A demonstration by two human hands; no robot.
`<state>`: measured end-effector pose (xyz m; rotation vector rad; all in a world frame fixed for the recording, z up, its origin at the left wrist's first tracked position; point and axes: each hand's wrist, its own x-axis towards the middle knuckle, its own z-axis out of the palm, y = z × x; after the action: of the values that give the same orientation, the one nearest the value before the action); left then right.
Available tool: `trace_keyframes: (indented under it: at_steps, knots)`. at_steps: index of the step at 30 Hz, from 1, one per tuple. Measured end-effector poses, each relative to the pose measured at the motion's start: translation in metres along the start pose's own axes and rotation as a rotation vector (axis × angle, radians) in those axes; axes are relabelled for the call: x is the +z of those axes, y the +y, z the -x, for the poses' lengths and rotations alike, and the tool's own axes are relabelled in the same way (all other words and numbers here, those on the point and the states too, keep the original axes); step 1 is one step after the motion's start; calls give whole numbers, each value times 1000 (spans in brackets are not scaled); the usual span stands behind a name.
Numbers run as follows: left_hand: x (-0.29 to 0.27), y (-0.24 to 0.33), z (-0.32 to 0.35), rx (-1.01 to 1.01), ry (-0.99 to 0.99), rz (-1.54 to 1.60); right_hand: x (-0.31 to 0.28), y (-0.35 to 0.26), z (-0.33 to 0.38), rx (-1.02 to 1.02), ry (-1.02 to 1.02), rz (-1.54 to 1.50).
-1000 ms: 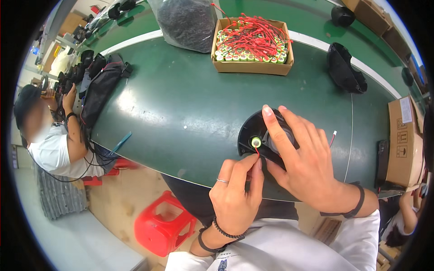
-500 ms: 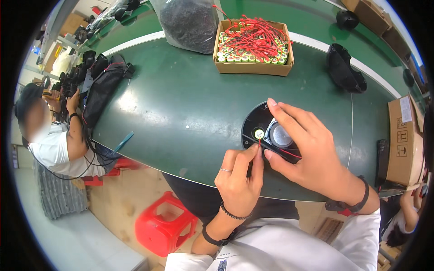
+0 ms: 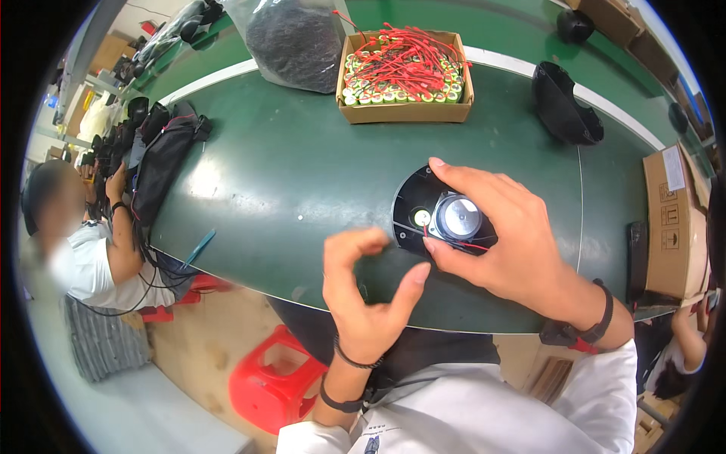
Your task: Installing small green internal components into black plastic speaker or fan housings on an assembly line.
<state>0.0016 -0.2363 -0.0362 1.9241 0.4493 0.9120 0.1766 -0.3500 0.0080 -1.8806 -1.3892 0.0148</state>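
Observation:
My right hand [image 3: 503, 219] grips a black plastic housing [image 3: 409, 198] by its edges, thumb on the near side and fingers over the far side. Inside it sit a round speaker [image 3: 459, 218] with a silver back and a small pale disc [image 3: 421, 218]. Thin red wires [image 3: 473, 246] run beside the speaker along the housing's near edge. To the left of the housing, my left hand [image 3: 363, 295] is open, its thumb and index finger apart with nothing between them. The fingertips are slightly blurred, and my right palm hides the housing's right end.
A cardboard box of green cells with red leads [image 3: 404, 112] stands at the far side, beside a clear bag of black material [image 3: 295, 45]. A black shell [image 3: 563, 106] lies far right, near a carton [image 3: 673, 227]. A blue pen-like tool [image 3: 198, 248] and a co-worker [image 3: 113, 250] are left.
My left hand has let go of the wire by the pale disc, drawn back to the left and spread its fingers. My right hand keeps its hold on the housing, whose speaker shows more fully.

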Motion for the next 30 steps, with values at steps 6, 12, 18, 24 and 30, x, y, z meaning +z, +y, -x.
trace_keyframes:
  at_steps: [6, 12, 18, 24, 30]
  knots:
    - [2, -20, -48, -125, -432, 366, -1, 7, 0, 11, -28, -61]
    - [7, -24, -48, -173, -506, 498, -8, 16, 2, -13, -106, -92]
    - [12, -26, -43, -78, -456, 274, -41, 16, 2, 48, -238, -186]
    - [10, -27, -39, 100, -321, 21, -59, 9, 26, -10, -154, 116]
    - [12, -27, -36, 210, -303, -64, -50, 8, 26, 14, -155, 127]
